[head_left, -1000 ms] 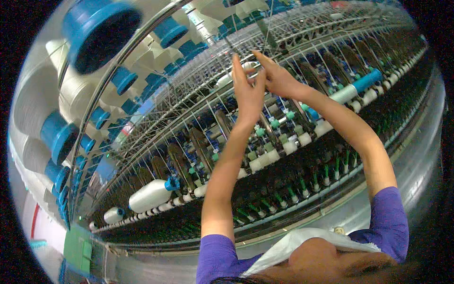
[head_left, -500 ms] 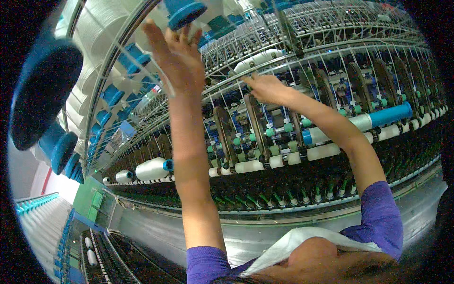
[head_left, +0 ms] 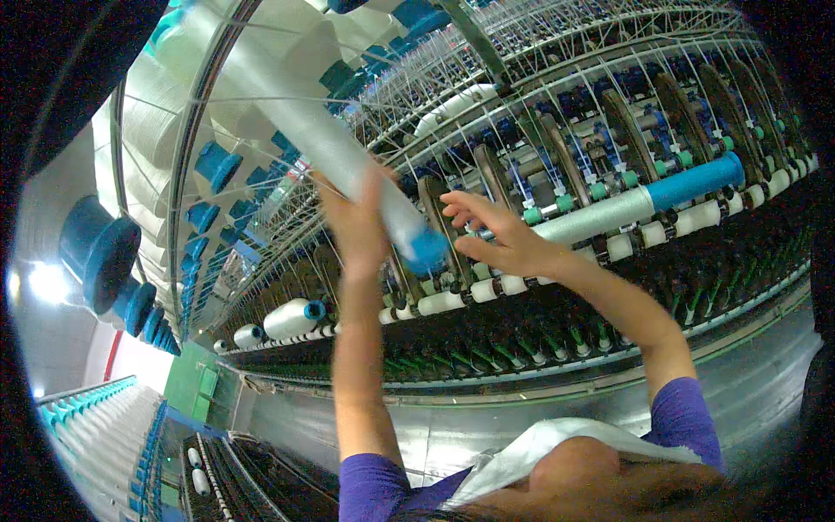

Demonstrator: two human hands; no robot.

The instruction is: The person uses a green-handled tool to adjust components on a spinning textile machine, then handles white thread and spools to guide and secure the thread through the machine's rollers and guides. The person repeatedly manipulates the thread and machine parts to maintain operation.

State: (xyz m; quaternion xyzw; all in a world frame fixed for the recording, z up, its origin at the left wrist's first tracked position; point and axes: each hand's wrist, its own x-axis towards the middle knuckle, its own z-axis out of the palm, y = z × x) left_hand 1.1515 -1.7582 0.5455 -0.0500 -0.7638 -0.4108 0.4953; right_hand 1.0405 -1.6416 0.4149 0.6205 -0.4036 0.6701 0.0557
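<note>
My left hand [head_left: 355, 217], blurred by motion, is closed round a long bobbin [head_left: 326, 143] wound with white yarn. The bobbin tilts, its blue end [head_left: 426, 250] pointing down toward the machine and its upper part reaching up among the hanging spools. Just right of that blue end, my right hand [head_left: 504, 239] is open with fingers spread, apparently holding nothing. Past its wrist lies another bobbin [head_left: 600, 217] of pale yarn with a bare blue tube end [head_left: 696, 181], resting along the machine's white rollers [head_left: 626, 248].
White yarn spools [head_left: 143, 139] with blue holders [head_left: 100, 252] hang overhead at the left. Two thick white bobbins [head_left: 289, 320] lie farther along the rollers, and another [head_left: 457, 109] is up behind the thin rods. Dark arms [head_left: 626, 126] and green-tipped spindles [head_left: 557, 348] line the machine.
My left hand has come down from the hanging blue-ended spools and now holds the long bobbin. My right hand has drawn back from the upper rods and opened. The view has shifted.
</note>
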